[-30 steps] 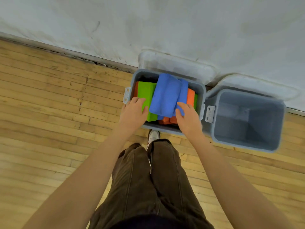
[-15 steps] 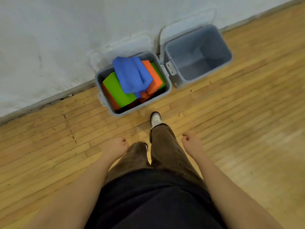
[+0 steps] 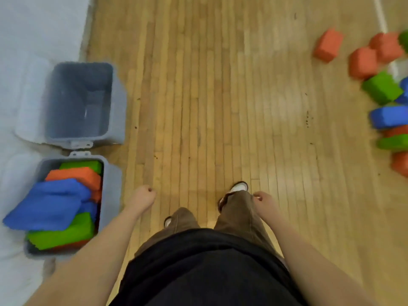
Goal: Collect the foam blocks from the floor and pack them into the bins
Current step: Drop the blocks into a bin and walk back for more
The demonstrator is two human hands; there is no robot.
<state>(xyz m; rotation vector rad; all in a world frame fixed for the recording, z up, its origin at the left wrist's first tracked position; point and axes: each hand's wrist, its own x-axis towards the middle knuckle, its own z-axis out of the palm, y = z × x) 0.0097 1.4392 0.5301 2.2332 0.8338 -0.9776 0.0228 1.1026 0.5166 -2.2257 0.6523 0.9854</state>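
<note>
The foam blocks sit in two groups on the wooden floor (image 3: 220,107). One group fills the nearer gray bin (image 3: 110,195), which stands against the white wall (image 3: 33,29) at the floor's left edge: a big blue block (image 3: 46,206) lies on top and sticks out over the bin's wall-side rim, with an orange block (image 3: 77,174) and a green block (image 3: 81,165) past it and another green block (image 3: 61,233) under it at the near end. The second gray bin (image 3: 77,100) stands just beyond the first, latch to latch, and shows only its bare inside.

The other group lies loose along the floor's right edge, well apart from the bins. Three orange blocks (image 3: 327,45) sit farthest out, a green block (image 3: 382,87) comes next, then a blue block (image 3: 388,117) resting on top of an orange and a green one, and another orange block (image 3: 400,162) nearest. The picture is blurred, so the edges of these blocks are soft.

The person stands between the two groups, brown trousers and white-toed shoes (image 3: 237,187) on the boards. The left hand (image 3: 142,197) hangs beside the left leg with fingers loosely curled, holding nothing. The right hand (image 3: 263,202) hangs just beside the right trouser leg, fingers likewise loosely curled and holding nothing.
</note>
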